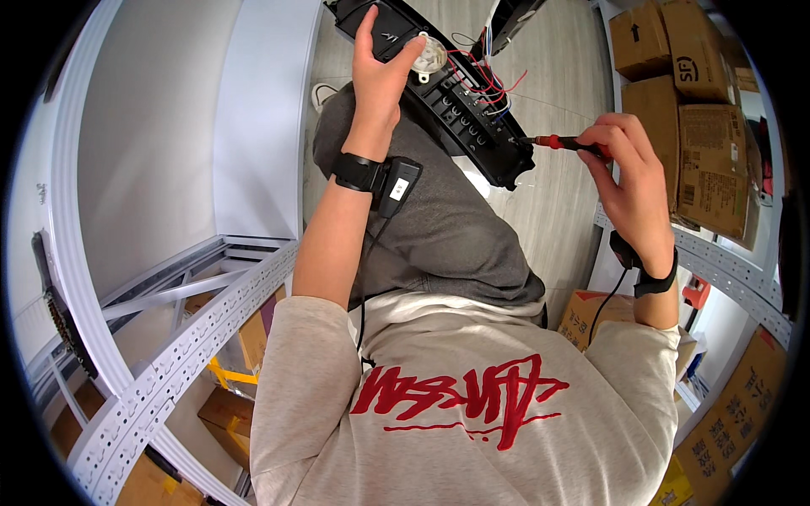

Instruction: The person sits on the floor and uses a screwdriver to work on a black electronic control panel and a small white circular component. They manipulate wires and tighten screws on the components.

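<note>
My left hand [377, 88] grips the upper left part of a long black plastic panel [460, 118], which lies slanted across the top over my knee. Its thumb rests by a round whitish part [429, 57] with small mounting ears. Thin red wires [498, 83], with some white and blue ones, run along the panel's far side. In my right hand [629, 160], closed around the handle, is a red and black screwdriver [553, 142]. The screwdriver's tip is at the panel's right end; whether it sits in a screw is too small to tell.
Another black part [510, 25] stands beyond the panel, with wires leading toward it. Cardboard boxes [713, 160] are stacked on a shelf at the right. A white perforated metal rack [181, 354] stands close on my left. Cables hang from bands on both wrists.
</note>
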Action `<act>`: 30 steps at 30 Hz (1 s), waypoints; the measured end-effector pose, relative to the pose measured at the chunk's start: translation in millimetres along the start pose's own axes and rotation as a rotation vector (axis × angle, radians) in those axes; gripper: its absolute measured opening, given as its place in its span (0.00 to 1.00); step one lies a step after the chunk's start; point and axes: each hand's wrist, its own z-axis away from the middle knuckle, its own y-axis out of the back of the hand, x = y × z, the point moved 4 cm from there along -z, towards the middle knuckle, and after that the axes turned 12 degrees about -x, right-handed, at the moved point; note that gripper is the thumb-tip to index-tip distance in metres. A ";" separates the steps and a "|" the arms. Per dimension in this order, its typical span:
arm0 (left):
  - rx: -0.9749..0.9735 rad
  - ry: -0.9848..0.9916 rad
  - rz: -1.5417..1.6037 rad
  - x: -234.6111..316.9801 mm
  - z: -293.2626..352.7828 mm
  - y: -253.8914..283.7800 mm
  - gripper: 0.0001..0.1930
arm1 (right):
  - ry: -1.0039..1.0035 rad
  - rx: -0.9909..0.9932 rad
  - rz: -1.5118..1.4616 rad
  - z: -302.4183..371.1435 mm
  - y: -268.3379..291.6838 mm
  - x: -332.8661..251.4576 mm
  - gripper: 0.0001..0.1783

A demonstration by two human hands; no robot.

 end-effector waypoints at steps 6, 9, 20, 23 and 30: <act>-0.043 0.036 0.047 -2.2 2.5 0.8 0.36 | 0.098 0.277 0.036 -20.6 18.8 1.3 0.11; -0.042 0.107 0.012 -6.2 1.6 0.8 0.30 | 0.193 0.418 -0.115 -51.9 7.3 12.4 0.10; -0.176 0.196 0.014 -6.8 4.5 -0.1 0.16 | 0.169 0.358 -0.216 -114.7 -26.3 20.7 0.09; -0.151 0.142 0.066 -11.9 4.7 -1.8 0.12 | 0.164 0.344 -0.229 -116.6 -28.0 23.4 0.09; -0.140 0.156 0.004 -17.0 3.9 0.5 0.09 | 0.143 0.328 -0.268 -115.0 -28.5 27.4 0.11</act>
